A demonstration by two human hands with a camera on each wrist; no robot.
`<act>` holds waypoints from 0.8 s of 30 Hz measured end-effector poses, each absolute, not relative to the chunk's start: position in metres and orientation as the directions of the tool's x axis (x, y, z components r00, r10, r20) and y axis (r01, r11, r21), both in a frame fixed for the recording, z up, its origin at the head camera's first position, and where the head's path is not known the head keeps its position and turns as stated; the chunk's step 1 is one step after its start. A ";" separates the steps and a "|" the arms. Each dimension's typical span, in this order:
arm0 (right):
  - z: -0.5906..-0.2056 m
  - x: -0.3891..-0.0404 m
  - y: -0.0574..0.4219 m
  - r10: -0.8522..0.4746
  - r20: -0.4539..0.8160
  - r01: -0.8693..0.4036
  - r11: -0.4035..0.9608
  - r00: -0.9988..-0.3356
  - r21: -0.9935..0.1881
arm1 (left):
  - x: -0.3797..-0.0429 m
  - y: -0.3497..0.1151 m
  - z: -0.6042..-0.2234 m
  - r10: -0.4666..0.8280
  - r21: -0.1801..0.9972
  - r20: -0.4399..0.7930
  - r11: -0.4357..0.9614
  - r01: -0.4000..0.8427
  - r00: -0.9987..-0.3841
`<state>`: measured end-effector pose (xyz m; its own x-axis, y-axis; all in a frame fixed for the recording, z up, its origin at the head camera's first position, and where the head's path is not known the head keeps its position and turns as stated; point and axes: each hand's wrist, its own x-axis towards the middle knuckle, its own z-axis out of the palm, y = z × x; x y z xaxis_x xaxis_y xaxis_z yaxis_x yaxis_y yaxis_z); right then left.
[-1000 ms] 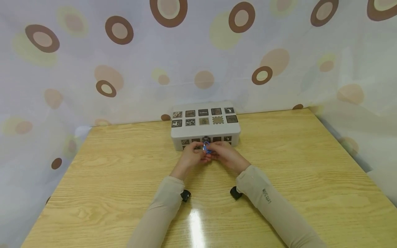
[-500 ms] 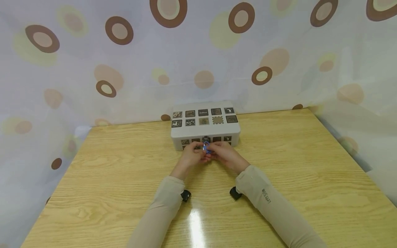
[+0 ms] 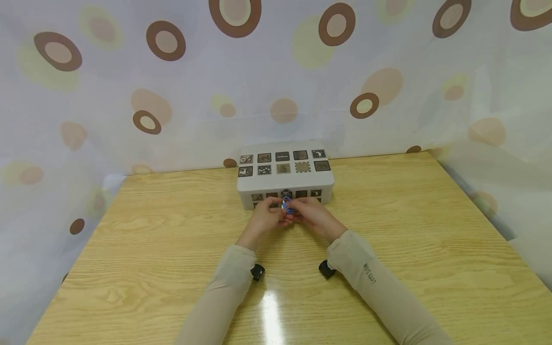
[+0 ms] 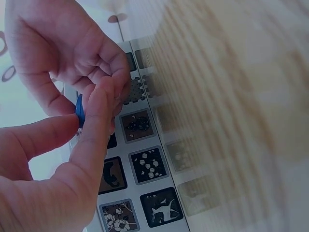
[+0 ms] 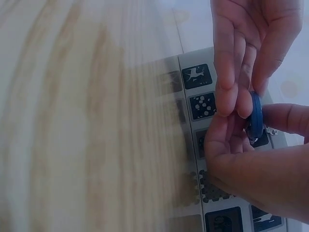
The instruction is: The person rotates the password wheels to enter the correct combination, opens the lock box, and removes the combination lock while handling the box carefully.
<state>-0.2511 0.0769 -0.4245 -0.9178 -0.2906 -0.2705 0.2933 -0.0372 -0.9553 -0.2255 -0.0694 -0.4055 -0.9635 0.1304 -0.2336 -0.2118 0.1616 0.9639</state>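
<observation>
The left hand (image 3: 264,216) and right hand (image 3: 318,215) both pinch a smooth blue ring-shaped piece (image 3: 285,205) in their grip, just in front of a round-cornered white box (image 3: 286,180) patterned with dark picture squares. Dark lettering on the beige right sleeve (image 3: 388,297) is too small to read surely. The glossy, wood-grained desk (image 3: 172,239) meets a pale, brown-ringed cloth (image 3: 254,81).

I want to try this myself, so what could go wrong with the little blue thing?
The blue thing is pinched by fingertips, so it might slip free. The left hand and right hand are crowded together in front of the white box, so fingers might bump each other or nudge the box.
</observation>
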 end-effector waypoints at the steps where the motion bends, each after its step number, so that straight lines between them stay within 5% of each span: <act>1: -0.424 -0.251 0.077 -0.295 -0.272 0.297 -0.042 -0.916 -0.954 | -0.225 -0.069 -0.406 0.130 0.964 -0.233 0.163 -0.211 -0.964; 24: -0.419 -0.252 0.084 -0.337 -0.276 0.308 -0.045 -0.900 -0.950 | -0.226 -0.069 -0.407 0.123 0.965 -0.235 0.151 -0.216 -0.964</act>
<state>-0.2523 0.0840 -0.4194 -0.9002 -0.3368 -0.2759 0.3081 -0.0450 -0.9503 -0.2261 -0.0694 -0.4072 -0.9642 0.1226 -0.2349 -0.2159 0.1507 0.9647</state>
